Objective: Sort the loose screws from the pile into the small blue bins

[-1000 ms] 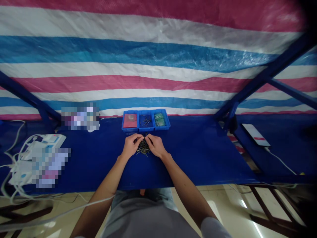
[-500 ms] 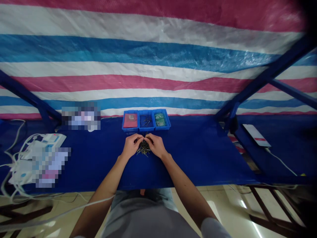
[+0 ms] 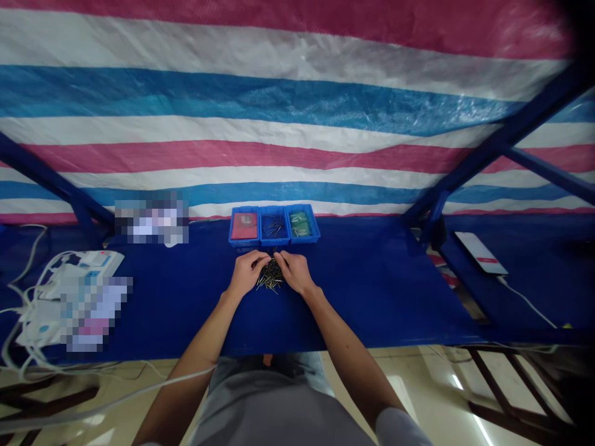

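A loose pile of thin dark and brassy screws (image 3: 269, 277) lies on the blue table between my hands. My left hand (image 3: 246, 271) is at the pile's left side, thumb and fingers closed in a pinch. From the right, my right hand (image 3: 294, 271) is also pinched, its fingertips close to those of the left over the pile's far edge. What lies in either pinch is too small to make out. Just beyond stand three blue bins: a left bin (image 3: 230, 243) with a red packet, a middle bin (image 3: 261, 243) with several dark screws, and a right bin (image 3: 318, 234) with green packets.
White cables and a power strip (image 3: 109, 263) crowd the left of the table (image 3: 372, 285). A phone (image 3: 481, 253) on a cable lies at the far right, past a blue frame post (image 3: 458, 176). Striped sheeting (image 3: 297, 158) hangs behind the table.
My right fingertips have shifted slightly right, opening a small gap from the left ones. My left hand, the pile and the bins look the same.
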`<control>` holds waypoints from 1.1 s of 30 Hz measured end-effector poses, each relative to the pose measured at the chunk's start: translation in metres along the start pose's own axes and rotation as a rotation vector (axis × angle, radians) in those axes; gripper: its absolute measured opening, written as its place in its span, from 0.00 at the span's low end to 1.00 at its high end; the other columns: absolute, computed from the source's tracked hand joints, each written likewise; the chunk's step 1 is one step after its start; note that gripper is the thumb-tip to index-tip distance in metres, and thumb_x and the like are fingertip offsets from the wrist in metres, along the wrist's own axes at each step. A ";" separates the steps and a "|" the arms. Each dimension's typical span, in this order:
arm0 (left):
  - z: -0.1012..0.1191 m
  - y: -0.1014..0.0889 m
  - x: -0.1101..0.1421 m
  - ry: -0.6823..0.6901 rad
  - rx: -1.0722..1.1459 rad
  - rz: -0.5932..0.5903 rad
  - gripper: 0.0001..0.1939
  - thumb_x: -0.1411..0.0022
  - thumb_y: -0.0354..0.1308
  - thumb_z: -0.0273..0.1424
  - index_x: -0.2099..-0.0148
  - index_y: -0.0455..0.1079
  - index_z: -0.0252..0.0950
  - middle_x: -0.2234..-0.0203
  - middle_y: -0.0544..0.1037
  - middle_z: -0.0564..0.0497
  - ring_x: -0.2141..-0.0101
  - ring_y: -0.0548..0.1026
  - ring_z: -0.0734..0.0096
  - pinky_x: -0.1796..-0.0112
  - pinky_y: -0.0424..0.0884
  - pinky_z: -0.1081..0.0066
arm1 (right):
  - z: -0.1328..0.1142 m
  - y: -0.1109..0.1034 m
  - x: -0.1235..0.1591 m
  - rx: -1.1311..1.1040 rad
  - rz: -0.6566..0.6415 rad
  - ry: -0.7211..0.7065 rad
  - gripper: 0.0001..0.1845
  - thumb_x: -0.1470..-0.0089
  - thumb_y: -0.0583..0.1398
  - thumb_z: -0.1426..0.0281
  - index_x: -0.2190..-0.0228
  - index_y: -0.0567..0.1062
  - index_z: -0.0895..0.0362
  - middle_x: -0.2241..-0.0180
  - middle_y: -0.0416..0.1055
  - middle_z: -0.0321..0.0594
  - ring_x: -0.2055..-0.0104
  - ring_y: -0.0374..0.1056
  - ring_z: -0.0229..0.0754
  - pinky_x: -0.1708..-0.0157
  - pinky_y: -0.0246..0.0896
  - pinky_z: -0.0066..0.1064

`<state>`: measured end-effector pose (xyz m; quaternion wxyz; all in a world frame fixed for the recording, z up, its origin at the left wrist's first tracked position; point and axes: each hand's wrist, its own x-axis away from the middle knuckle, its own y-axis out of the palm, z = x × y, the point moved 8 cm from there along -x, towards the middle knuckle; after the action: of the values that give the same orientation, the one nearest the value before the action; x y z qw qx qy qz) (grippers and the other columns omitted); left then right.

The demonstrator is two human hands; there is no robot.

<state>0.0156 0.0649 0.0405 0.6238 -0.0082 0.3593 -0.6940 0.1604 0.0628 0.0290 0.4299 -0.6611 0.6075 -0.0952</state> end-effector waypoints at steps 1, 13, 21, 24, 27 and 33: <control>0.000 0.000 0.000 0.001 -0.001 -0.003 0.14 0.32 0.55 0.38 0.65 0.76 0.36 0.74 0.77 0.51 0.74 0.72 0.72 0.69 0.65 0.72 | 0.001 0.000 0.000 0.009 0.001 0.001 0.27 0.30 0.46 0.57 0.78 0.65 0.55 0.81 0.63 0.34 0.79 0.57 0.35 0.73 0.45 0.29; -0.002 0.000 0.000 -0.009 -0.006 -0.006 0.13 0.32 0.55 0.37 0.66 0.74 0.36 0.75 0.77 0.52 0.75 0.71 0.73 0.70 0.64 0.73 | 0.000 -0.004 -0.001 -0.096 0.006 0.016 0.24 0.31 0.49 0.57 0.76 0.69 0.55 0.78 0.68 0.35 0.75 0.64 0.36 0.69 0.53 0.26; -0.002 0.001 0.000 -0.014 0.009 -0.031 0.15 0.32 0.54 0.37 0.68 0.73 0.35 0.77 0.76 0.52 0.75 0.71 0.73 0.70 0.64 0.73 | 0.002 -0.008 -0.001 -0.222 0.025 0.035 0.17 0.34 0.54 0.60 0.69 0.77 0.55 0.72 0.75 0.38 0.69 0.71 0.39 0.65 0.60 0.28; -0.005 0.001 0.001 -0.025 0.024 -0.034 0.14 0.32 0.55 0.37 0.67 0.74 0.35 0.76 0.76 0.52 0.75 0.71 0.73 0.70 0.64 0.73 | 0.003 -0.008 -0.001 -0.259 0.038 0.040 0.14 0.35 0.56 0.61 0.68 0.78 0.54 0.70 0.77 0.38 0.68 0.72 0.40 0.64 0.62 0.28; -0.007 0.001 0.001 -0.040 0.046 -0.038 0.14 0.32 0.55 0.37 0.67 0.74 0.35 0.76 0.76 0.52 0.75 0.72 0.72 0.70 0.65 0.73 | 0.004 -0.008 -0.001 -0.282 0.043 0.043 0.12 0.36 0.57 0.63 0.67 0.79 0.54 0.68 0.78 0.38 0.67 0.73 0.40 0.63 0.63 0.29; -0.008 0.001 0.000 -0.062 0.078 -0.040 0.15 0.32 0.55 0.38 0.68 0.73 0.35 0.77 0.76 0.52 0.74 0.73 0.71 0.69 0.66 0.73 | 0.009 -0.006 -0.001 -0.328 0.032 0.090 0.11 0.38 0.58 0.64 0.64 0.79 0.53 0.67 0.79 0.39 0.67 0.74 0.41 0.65 0.66 0.30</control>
<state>0.0125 0.0685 0.0345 0.6205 -0.0126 0.3123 -0.7192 0.1702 0.0667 0.0276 0.2901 -0.7076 0.6440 -0.0176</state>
